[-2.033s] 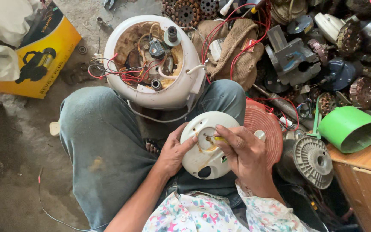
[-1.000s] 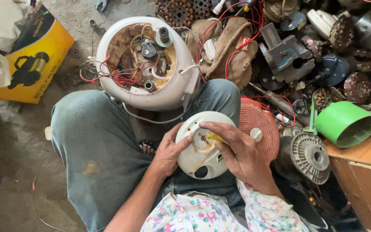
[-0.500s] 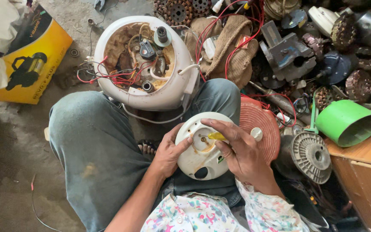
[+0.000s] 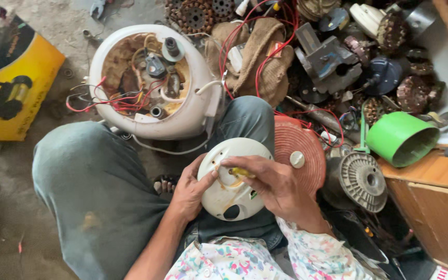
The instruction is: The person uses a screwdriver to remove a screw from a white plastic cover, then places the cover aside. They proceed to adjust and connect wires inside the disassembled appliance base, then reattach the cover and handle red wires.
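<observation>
While seated over a lap: left hand (image 4: pixel 190 191) gripping a round white cover (image 4: pixel 233 178); right hand (image 4: pixel 277 185) pinching a yellow tool (image 4: pixel 242 171) against it; open white housing (image 4: pixel 154 83) beyond both.

Two hands (image 4: pixel 190 189) (image 4: pixel 278 186), one white round cover (image 4: pixel 234 179), one opened white housing (image 4: pixel 154 80), one green cup (image 4: pixel 403 137), one yellow box (image 4: pixel 19 91)

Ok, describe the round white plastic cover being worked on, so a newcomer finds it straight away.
Start at the person's lap, between the grey-trousered knees, just below the big white open appliance housing with red wires. There the left hand grips the round white plastic cover while the right hand presses a small yellow-handled tool onto it. Unlike the ribbed red disc beside it, it is smooth, stained, with a dark hole.
</observation>
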